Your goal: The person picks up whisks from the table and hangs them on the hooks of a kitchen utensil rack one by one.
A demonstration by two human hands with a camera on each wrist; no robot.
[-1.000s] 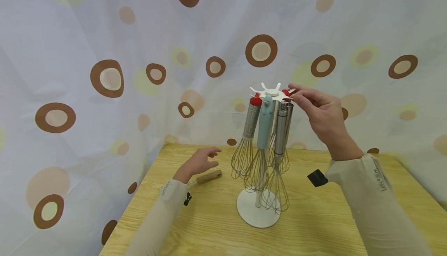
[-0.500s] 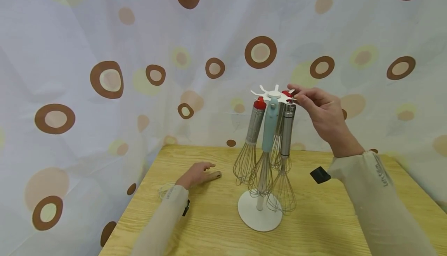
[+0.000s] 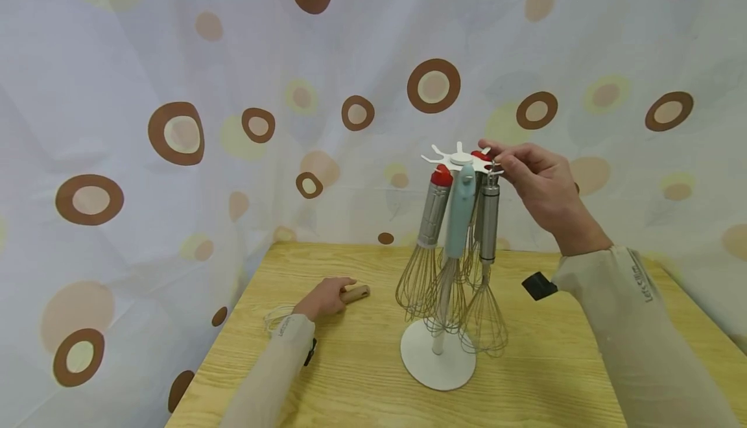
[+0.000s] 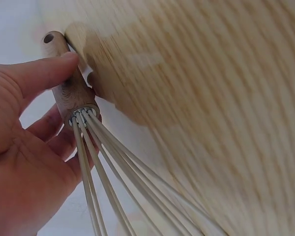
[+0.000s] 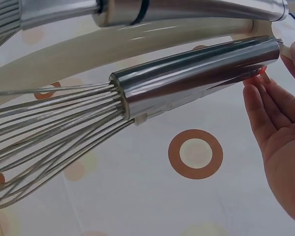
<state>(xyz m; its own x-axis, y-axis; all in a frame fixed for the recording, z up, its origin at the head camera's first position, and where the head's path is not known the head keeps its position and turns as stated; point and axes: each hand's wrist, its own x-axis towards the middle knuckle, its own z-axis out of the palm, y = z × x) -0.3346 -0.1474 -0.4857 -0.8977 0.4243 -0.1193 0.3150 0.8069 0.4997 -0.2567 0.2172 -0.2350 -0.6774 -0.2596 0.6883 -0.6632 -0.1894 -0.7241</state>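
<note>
My left hand (image 3: 327, 298) is down at the tabletop, gripping the wooden handle of a whisk (image 3: 357, 294). In the left wrist view its thumb lies along that handle (image 4: 71, 93), fingers behind it, and pale wires fan out below. A white whisk rack (image 3: 439, 363) stands right of it, with several whisks hanging from its hooks. Among them are a pale blue-handled whisk (image 3: 461, 220), a red-topped metal whisk (image 3: 433, 214) and a steel-handled whisk (image 3: 489, 220). My right hand (image 3: 543, 185) pinches the rack's top at a hook, beside a shiny whisk handle (image 5: 196, 76).
The wooden table (image 3: 350, 376) carries the rack and the loose whisk. Behind it hangs a white curtain (image 3: 362, 39) with brown ring patterns. A black strap end (image 3: 539, 285) sticks out from my right sleeve.
My left hand has come down and taken hold of the wooden-handled whisk. The rack's top has turned, its front whisks swinging to the right, while my right hand stays at the hooks.
</note>
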